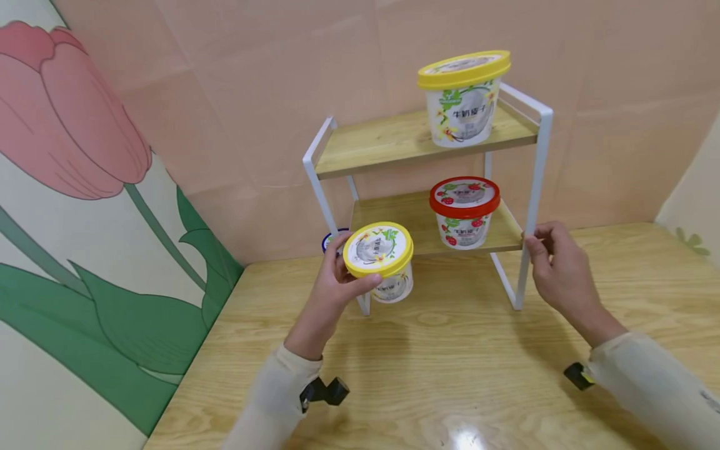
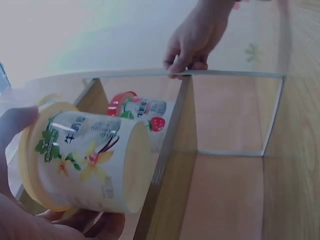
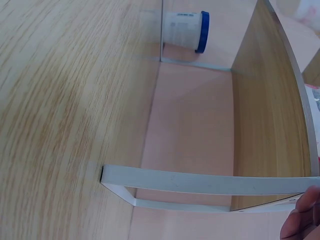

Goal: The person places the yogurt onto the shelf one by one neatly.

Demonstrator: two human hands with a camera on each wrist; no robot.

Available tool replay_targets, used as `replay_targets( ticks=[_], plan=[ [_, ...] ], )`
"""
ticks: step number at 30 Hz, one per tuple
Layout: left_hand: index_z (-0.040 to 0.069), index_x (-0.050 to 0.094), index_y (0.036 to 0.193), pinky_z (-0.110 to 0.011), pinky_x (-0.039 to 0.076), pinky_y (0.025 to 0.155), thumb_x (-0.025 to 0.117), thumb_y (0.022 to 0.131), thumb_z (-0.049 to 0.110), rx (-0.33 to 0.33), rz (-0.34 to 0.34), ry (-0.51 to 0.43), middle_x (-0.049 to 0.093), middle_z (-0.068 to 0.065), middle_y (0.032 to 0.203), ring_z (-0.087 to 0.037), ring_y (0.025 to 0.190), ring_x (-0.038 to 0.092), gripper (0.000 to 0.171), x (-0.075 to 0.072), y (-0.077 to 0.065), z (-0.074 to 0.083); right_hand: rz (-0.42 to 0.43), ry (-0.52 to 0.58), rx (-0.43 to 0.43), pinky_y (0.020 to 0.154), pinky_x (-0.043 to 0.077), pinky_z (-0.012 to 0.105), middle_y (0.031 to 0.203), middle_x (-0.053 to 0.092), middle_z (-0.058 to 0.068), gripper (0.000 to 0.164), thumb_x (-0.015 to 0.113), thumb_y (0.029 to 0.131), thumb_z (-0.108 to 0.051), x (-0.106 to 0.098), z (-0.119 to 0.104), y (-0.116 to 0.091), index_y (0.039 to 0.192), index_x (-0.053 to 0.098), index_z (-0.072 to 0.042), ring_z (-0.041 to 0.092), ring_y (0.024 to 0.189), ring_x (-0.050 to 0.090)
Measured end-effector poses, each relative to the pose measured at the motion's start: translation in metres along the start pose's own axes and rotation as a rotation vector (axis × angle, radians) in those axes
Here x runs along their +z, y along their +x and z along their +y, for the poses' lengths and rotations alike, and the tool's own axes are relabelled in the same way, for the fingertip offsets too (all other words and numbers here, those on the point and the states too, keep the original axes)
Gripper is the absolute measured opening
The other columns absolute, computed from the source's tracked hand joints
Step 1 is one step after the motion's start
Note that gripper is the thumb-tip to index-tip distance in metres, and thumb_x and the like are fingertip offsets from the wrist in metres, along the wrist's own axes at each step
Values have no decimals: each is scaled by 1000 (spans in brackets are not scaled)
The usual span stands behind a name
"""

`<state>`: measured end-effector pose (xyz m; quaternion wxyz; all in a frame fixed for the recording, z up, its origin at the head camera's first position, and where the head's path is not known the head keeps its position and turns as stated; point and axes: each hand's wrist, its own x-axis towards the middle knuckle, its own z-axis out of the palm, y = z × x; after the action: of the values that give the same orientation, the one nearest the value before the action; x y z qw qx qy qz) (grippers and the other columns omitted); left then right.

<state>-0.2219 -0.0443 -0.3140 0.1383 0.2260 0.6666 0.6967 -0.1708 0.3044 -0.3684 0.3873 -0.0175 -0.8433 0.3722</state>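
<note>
My left hand (image 1: 332, 284) grips an ice cream tub with a yellow lid (image 1: 378, 250), fingers and thumb around its sides, in front of the left end of the lower shelf. Vanilla flowers show on this tub's wall in the left wrist view. At the other side, my right hand (image 1: 562, 269) pinches the white right front post of a two-tier wooden shelf rack (image 1: 531, 206) near the lower board. A red-lidded tub (image 1: 464, 212) stands on the lower board, right of centre. Another yellow-lidded tub (image 1: 464, 100) stands on the right part of the top board.
A blue-lidded tub (image 3: 187, 31) stands on the table beyond the rack's left side, mostly hidden in the head view. The rack's white feet rest on the wooden table (image 1: 427, 375). Behind is a pinkish wall covering (image 1: 270, 94); a tulip mural (image 1: 73, 112) is at left.
</note>
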Motion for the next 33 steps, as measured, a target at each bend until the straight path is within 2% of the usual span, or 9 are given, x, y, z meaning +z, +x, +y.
replay_targets(
  ticks=[6,9,15,19,23,27,33],
  plan=[
    [28,28,151,-38,45,106,80,81,30,98,66,-20,53,-2,145,-24,128,51,87,16,17,1,14,-1,-7,57,37,8,80,55,-6,16,53,102,-11,0,0,0,106,54,5,-13,71,45],
    [29,29,151,-39,43,109,78,84,28,103,84,-16,52,0,144,-23,129,50,83,22,27,0,16,5,-12,57,37,8,81,56,-5,16,54,102,-10,0,0,0,106,54,5,-13,71,45],
    [27,28,153,-42,36,116,73,89,24,59,88,-81,47,-3,146,-23,134,45,78,29,48,1,15,6,-14,54,37,10,78,52,-10,16,53,102,-11,0,1,1,106,54,5,-10,69,45],
    [25,23,157,-42,32,117,73,90,23,22,134,-107,41,-3,149,-23,137,39,84,31,59,3,12,-1,-15,53,37,11,78,51,-7,16,53,102,-11,0,1,0,106,54,4,-8,68,44],
    [25,15,159,-41,29,120,73,90,24,10,169,-123,34,-2,153,-21,141,35,90,30,66,3,8,-5,-10,51,36,13,77,50,-9,17,53,103,-13,0,1,0,106,54,4,-7,67,43],
    [26,18,157,-41,30,120,73,90,20,14,189,-153,38,-6,152,-23,140,38,86,27,70,2,8,-5,-5,51,36,13,78,50,-11,17,53,103,-13,0,2,-1,106,54,4,-7,67,43],
    [21,17,159,-44,27,122,70,93,18,24,168,-145,38,-10,156,-25,143,38,85,23,73,3,16,5,-10,52,36,12,78,52,-9,16,54,102,-12,0,2,0,106,54,4,-8,67,44]
  ],
)
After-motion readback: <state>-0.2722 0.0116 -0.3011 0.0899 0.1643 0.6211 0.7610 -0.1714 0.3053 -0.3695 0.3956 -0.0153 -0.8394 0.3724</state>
